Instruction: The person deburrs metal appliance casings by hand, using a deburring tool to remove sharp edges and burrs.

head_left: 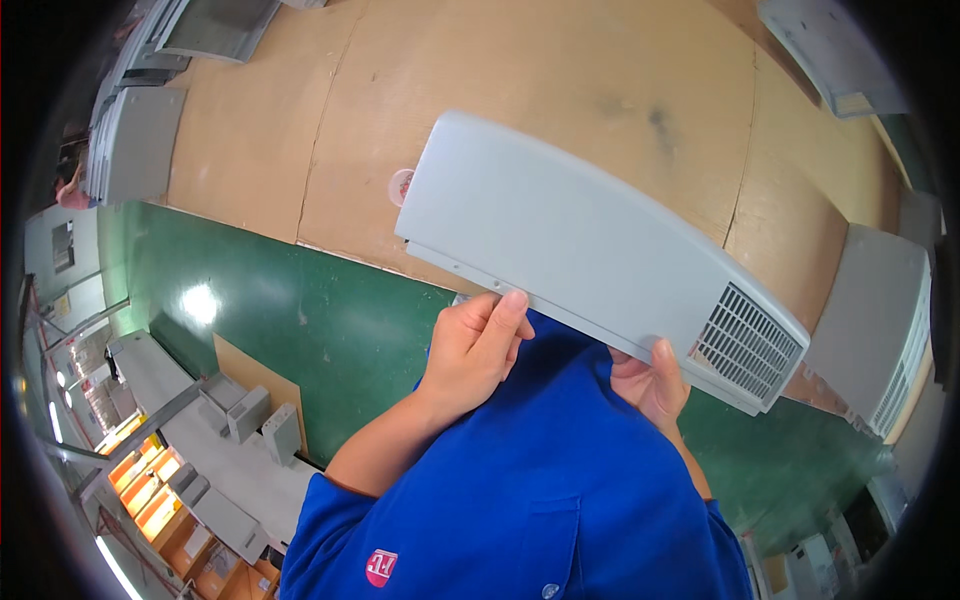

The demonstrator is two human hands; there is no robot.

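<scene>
A long light-grey panel point(560, 230) with a slotted vent at its right end is held up in front of my body, over the near edge of the brown table. Its far long edge curves; a narrow flange with small holes runs along the near one. My left hand point(477, 345) pinches this flange left of the middle, thumb on top. Farther right, my right hand point(655, 385) grips the same edge, its thumb over the rim and its fingers partly hidden under the panel. Beside the panel's left end, a small round pinkish-white item point(401, 187) is on the table.
The brown table point(260, 110) has visible seams. Stacked grey panels point(140, 145) stand at its left end; another vented grey panel point(868, 325) rests at the right. Green floor point(330, 330) lies below, with a bench point(160, 375) holding grey parts at lower left. A person point(73, 190) is far left.
</scene>
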